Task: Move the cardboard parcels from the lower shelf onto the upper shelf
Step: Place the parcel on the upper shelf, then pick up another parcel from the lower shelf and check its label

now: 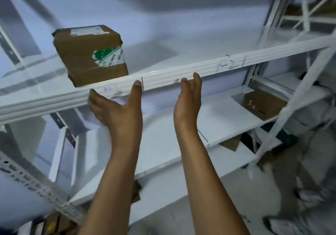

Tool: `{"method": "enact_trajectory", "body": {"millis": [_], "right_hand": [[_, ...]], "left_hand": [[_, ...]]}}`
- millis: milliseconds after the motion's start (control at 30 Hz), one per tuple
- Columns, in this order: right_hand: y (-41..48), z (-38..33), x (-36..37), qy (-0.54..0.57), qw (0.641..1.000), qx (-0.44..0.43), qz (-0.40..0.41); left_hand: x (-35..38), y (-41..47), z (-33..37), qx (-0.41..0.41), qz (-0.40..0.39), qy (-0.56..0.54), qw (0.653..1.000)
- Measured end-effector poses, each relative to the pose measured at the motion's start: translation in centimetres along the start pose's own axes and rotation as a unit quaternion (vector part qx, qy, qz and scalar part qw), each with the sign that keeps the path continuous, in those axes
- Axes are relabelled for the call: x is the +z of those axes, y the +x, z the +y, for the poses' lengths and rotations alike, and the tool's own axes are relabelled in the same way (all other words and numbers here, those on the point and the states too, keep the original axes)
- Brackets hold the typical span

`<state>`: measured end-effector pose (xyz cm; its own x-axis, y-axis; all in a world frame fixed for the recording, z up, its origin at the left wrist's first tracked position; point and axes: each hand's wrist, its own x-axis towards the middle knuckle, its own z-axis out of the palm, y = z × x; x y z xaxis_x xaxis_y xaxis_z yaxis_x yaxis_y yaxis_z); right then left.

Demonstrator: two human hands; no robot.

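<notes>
A brown cardboard parcel (91, 55) with a white label and green-printed tape rests on the white upper shelf (181, 72), at its left front edge. Just below and in front of that edge, my left hand (116, 107) is raised with fingers spread, holding nothing and not touching the parcel. My right hand (188, 103) is raised beside it, palm turned inward, fingers apart and empty. A second cardboard parcel (263, 105) with marker writing sits on the lower shelf (209, 118) at the right.
White metal uprights (291, 103) and diagonal braces frame the rack on both sides. Another shelf board (181, 163) lies below. Cardboard pieces (54, 223) and plastic-wrapped packages (305, 198) lie on the floor at left and right.
</notes>
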<state>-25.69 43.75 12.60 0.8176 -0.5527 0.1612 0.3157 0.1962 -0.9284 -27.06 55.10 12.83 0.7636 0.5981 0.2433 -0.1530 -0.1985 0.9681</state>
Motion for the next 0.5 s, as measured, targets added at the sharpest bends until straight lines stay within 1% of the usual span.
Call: {"method": "enact_trajectory", "body": {"millis": [100, 200, 267, 400, 500], "right_hand": [[1.8, -0.9, -6.7, -0.032, 0.999, 0.009, -0.002], [4.2, -2.4, -13.8, -0.066, 0.998, 0.02, -0.01], [5.8, -3.4, -18.2, -0.082, 0.996, 0.023, 0.007], [8.3, -4.7, -26.3, -0.115, 0.992, 0.031, 0.043], [10.3, -5.2, -32.8, -0.118, 0.989, 0.036, 0.084]], "left_hand": [[5.4, -6.2, 0.2, -0.045, -0.099, -0.035, 0.993], [11.0, -12.4, 0.6, -0.083, -0.199, -0.066, 0.974], [14.4, -16.0, 0.8, -0.095, -0.249, -0.072, 0.961], [21.0, -22.0, 1.0, -0.117, -0.318, -0.072, 0.938], [25.7, -26.9, 1.3, -0.143, -0.373, -0.067, 0.914]]}}
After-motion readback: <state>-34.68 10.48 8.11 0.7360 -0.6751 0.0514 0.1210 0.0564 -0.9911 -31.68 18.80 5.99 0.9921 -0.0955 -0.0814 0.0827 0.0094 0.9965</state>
